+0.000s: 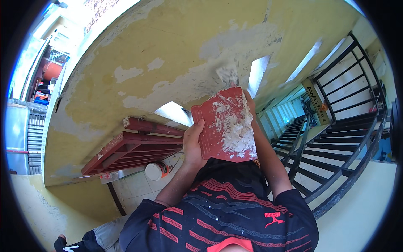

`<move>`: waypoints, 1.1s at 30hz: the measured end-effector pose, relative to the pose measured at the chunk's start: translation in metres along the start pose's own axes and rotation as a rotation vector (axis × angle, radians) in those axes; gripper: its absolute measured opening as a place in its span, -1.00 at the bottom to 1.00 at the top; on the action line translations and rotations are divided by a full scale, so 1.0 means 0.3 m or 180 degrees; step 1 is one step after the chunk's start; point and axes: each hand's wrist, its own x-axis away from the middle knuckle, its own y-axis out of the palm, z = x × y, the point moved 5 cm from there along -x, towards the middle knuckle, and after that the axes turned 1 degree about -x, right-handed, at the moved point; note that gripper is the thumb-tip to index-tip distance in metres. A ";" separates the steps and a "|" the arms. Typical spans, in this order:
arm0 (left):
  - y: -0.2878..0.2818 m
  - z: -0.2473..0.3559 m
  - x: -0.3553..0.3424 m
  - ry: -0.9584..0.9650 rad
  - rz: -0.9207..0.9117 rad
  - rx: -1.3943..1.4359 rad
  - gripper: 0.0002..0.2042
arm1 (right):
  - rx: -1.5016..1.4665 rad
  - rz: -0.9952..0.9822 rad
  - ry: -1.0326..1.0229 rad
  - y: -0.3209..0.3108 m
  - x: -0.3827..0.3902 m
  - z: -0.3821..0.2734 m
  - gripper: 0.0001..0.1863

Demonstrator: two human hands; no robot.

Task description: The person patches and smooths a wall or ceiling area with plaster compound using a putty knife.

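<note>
My left hand [194, 140] is closed on the edge of a red plastic putty board [207, 138], thumb on its face. Thick white putty [237, 130] covers the board's right half. Beyond the board's far edge, a putty knife [228, 75] shows its blade against the wall, smeared by motion. My right hand [249, 103] is mostly hidden behind the board, closed around the knife's handle. The yellow wall [176, 38] in front of me has peeled patches, with grey-white filler around the blade.
Slot openings [257, 75] pierce the wall. A red slatted metal frame [138, 147] stands at left, near a white tub [156, 171] on the tiled floor. Black stair railings [327, 155] and a yellow sign [315, 103] lie right. Part of another person [109, 235] shows at lower left.
</note>
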 end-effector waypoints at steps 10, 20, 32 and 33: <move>0.050 0.003 -0.004 0.0060 -0.0140 -0.0087 -0.60 | 0.0642 0.0332 -0.1056 0.010 -0.187 -0.120 -0.45; 0.041 0.006 -0.002 -0.0047 -0.0140 -0.0105 -0.59 | 0.1198 0.0484 -0.1200 -0.106 -0.127 -0.291 -0.43; 0.041 -0.006 -0.019 -0.0035 -0.0201 -0.0120 -0.59 | 0.1593 0.0194 -0.0551 -0.132 -0.085 -0.104 -0.48; 0.041 -0.010 -0.022 -0.0077 -0.0177 -0.0106 -0.59 | 0.1611 0.0216 -0.0549 -0.145 -0.073 -0.102 -0.48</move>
